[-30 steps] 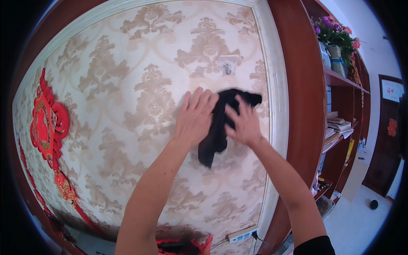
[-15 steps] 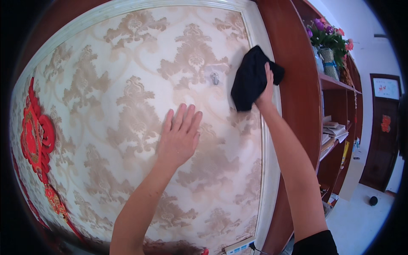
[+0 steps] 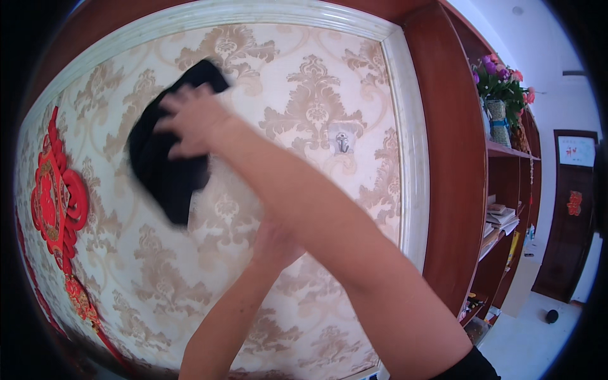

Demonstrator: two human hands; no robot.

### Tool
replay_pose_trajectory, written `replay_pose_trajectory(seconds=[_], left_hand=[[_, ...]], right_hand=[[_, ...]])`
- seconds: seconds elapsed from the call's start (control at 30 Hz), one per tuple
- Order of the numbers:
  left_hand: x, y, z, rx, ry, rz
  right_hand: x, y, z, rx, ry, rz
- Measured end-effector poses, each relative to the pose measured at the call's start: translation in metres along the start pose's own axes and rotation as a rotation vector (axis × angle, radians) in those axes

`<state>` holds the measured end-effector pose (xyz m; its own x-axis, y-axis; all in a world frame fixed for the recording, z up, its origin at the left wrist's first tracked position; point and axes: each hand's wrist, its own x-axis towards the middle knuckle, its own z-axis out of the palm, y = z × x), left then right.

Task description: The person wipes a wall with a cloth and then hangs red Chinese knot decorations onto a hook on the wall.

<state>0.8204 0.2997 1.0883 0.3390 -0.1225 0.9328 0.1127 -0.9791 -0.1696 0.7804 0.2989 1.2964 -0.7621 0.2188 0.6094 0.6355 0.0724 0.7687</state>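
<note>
A patterned cream-and-beige wall panel (image 3: 190, 266) fills most of the view. Against its upper left part, my right hand (image 3: 193, 120) presses a black cloth (image 3: 161, 171), fingers spread over it and slightly blurred. The cloth hangs below the hand in loose folds. My right forearm stretches diagonally across the panel. Behind that forearm, my left hand (image 3: 273, 244) is near the panel's middle; its fingers are hidden, and whether it touches the wall I cannot tell. To the right of both hands, a small metal hook (image 3: 342, 142) on a clear patch is fixed to the panel.
A red knotted ornament with a tassel (image 3: 54, 202) hangs at the left. A pale moulded frame (image 3: 411, 152) borders the panel. On the right, brown shelves (image 3: 503, 152) hold books (image 3: 500, 221) and a vase of flowers (image 3: 499, 120). Farther off is a dark door (image 3: 563, 240).
My right hand has swept the black cloth leftward from the panel's right edge to its upper left. The right forearm now crosses over my left hand. The view has shifted slightly.
</note>
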Motion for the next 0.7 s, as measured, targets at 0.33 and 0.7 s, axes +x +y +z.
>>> replay_pose_trajectory(seconds=[0.33,0.7], left_hand=[[-0.004,-0.006,-0.013,0.742,-0.047,0.216],[0.001,-0.001,0.001,0.756,-0.083,0.199]], right_hand=[[-0.060,0.164,-0.043,-0.084,0.051,0.785],[-0.340,0.177,-0.046,-0.272,0.237,0.300]])
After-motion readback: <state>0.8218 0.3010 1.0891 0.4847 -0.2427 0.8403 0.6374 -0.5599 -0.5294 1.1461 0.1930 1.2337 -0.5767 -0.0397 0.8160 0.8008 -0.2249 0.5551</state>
